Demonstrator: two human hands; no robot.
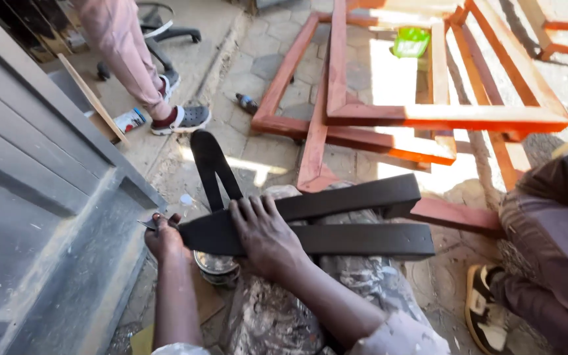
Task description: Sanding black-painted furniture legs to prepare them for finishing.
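Head view, paint tin (216, 265), hands (264, 233) on black frame (336, 223)

Both forearms are bare below pale, paint-flecked short sleeves. The left hand (164, 240) and right hand (264, 236) wear no gloves. Trousers (277, 315) beneath are grey-white, heavily blotched with dried paint.

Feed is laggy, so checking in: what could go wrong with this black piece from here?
The black wooden piece rests on the lap, pinned only by the right hand; it could tip. The open tin beneath might get knocked. The left hand grips a small tool close to its fingers.
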